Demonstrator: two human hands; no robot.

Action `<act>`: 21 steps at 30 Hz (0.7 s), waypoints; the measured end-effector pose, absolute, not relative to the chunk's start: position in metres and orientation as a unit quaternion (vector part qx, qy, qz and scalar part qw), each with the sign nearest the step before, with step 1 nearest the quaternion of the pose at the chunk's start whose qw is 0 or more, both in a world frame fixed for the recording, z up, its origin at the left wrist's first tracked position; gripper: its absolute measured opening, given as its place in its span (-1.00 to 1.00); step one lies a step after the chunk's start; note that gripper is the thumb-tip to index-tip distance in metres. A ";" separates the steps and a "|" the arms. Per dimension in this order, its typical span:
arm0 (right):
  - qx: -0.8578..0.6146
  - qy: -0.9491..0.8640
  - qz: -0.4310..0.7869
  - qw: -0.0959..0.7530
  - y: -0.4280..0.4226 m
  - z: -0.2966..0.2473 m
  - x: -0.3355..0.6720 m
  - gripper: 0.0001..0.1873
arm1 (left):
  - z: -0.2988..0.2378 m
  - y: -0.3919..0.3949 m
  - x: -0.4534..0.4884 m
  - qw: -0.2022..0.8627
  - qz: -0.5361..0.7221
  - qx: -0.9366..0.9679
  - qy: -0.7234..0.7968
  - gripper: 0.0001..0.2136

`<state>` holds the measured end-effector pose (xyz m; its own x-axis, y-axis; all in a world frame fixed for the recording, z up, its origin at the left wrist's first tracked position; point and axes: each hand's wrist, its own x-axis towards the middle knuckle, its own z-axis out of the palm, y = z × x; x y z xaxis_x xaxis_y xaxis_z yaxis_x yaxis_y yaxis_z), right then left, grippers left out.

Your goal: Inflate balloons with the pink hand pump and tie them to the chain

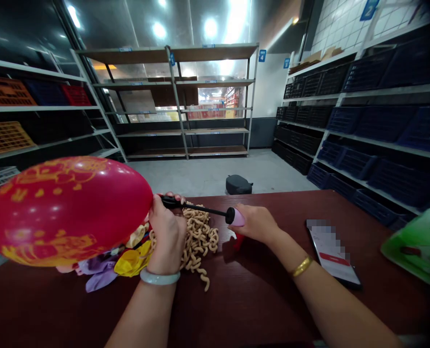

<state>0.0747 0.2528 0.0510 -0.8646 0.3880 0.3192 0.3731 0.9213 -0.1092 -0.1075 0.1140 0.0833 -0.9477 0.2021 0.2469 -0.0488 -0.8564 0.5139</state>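
A large red balloon (73,208) with yellow printing is inflated at the left, its neck at my left hand (167,227). That hand is closed around the balloon's neck and the black nozzle end of a hand pump (235,216). My right hand (254,222) grips the pump's pink and black body, with the black rod drawn out between the two hands. Below my left hand lie uninflated balloons, among them a yellow one (133,258) and a purple one (99,273). A heap of tan curly pieces (198,237) sits behind my left wrist. Something small and red (238,240) shows under my right hand.
On the brown table (236,309), a phone (333,253) lies right of my right forearm. A green plastic bag (420,246) stands at the right edge. Beyond are a dark stool-like object (238,184), shelves (215,130) and racks of crates (381,125).
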 end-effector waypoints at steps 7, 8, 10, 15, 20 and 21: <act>-0.210 -0.964 -0.008 0.164 0.245 0.052 0.076 -0.55 | 0.067 0.134 -0.083 0.115 0.946 0.160 0.259 -0.77; -0.210 -0.964 -0.006 0.165 0.243 0.052 0.075 -0.54 | 0.064 0.138 -0.075 0.132 0.942 0.161 0.262 -0.77; -0.208 -0.963 0.002 0.168 0.238 0.053 0.075 -0.55 | 0.057 0.146 -0.056 0.170 0.934 0.161 0.269 -0.79; -0.208 -0.962 0.040 0.171 0.231 0.056 0.074 -0.51 | 0.045 0.152 -0.025 0.228 0.919 0.163 0.276 -0.83; -0.164 -0.966 0.045 0.193 0.230 0.057 0.075 -0.32 | 0.042 0.153 -0.030 0.218 0.922 0.166 0.275 -0.85; -0.155 -0.967 0.041 0.197 0.230 0.057 0.075 -0.32 | 0.042 0.153 -0.032 0.214 0.922 0.157 0.281 -0.85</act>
